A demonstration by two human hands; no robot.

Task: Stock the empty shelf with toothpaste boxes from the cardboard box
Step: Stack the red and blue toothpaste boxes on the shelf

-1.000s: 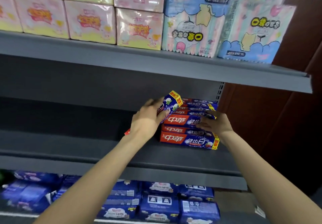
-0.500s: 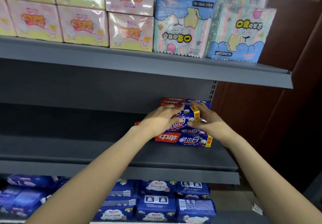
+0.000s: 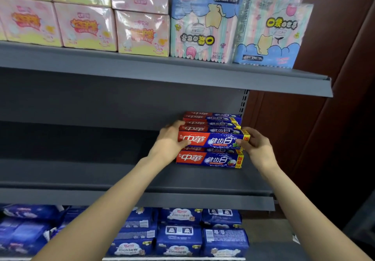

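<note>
Got levelled out since a second ago: toothpaste box (image 3: 213,140), tilted up on end in the left hand (image 3: 169,144) back then, now flat and lengthwise, caught at both ends. Right hand (image 3: 256,148) moved off the stack's front face to the box's right end.

Biggest to smallest:

Grey middle shelf (image 3: 81,177), bare metal across most of its width, with everything happening toward 3 o'clock near the slotted upright. Upper shelf (image 3: 162,67) above at 12 o'clock, loaded with pink packs (image 3: 87,25) on the left and pastel cat-print packs (image 3: 203,25) on the right. Down at 6 o'clock, blue packs (image 3: 178,238) crammed in rows on the lowest level. Brown wall panel (image 3: 334,98) off at 3 o'clock.

Stack of toothpaste boxes (image 3: 209,159) sitting on the middle shelf, red and blue, front row a couple high with more rows lined up behind toward the back panel. Held box right at the front of that stack, on or just over the front row; can't tell if fully resting yet, lower edge hidden by the fingers.

Left hand gripping the box's red left end, thumb across the front face, fingers wrapped behind. Right hand pinching the yellow-tipped right end, thumb in front, fingers curled over the top and back. Both forearms reaching up from 6 o'clock.
</note>
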